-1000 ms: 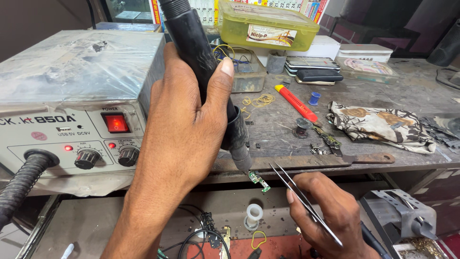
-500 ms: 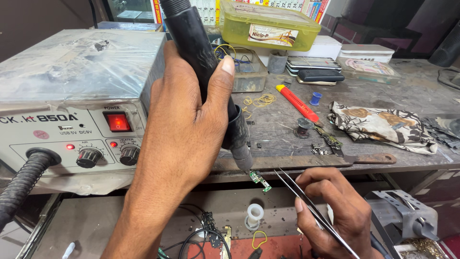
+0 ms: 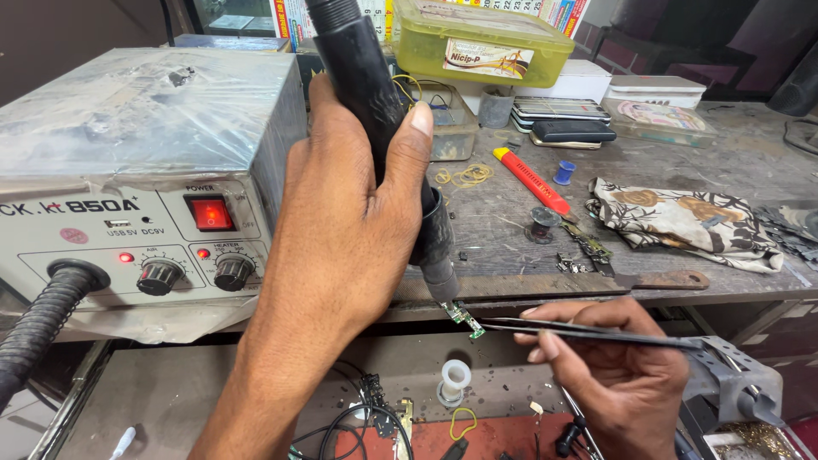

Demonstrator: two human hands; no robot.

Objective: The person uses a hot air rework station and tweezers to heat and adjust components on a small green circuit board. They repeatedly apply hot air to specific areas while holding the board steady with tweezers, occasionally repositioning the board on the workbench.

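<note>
Changed since the earlier frame: your right hand (image 3: 622, 379) has turned the tweezers (image 3: 588, 332) from a steep slant to nearly level, tips now closed on the small green circuit board (image 3: 464, 317). Item one: your left hand (image 3: 349, 221), grip wrapped tight around the black hot-air handpiece (image 3: 375, 111), nozzle just above the board. Item two: the board, held in the air off the tabletop (image 3: 682, 264) edge. Item three: grey rework station (image 3: 136, 170), red power switch lit. Judgement: the board looks steadied for heating.
</note>
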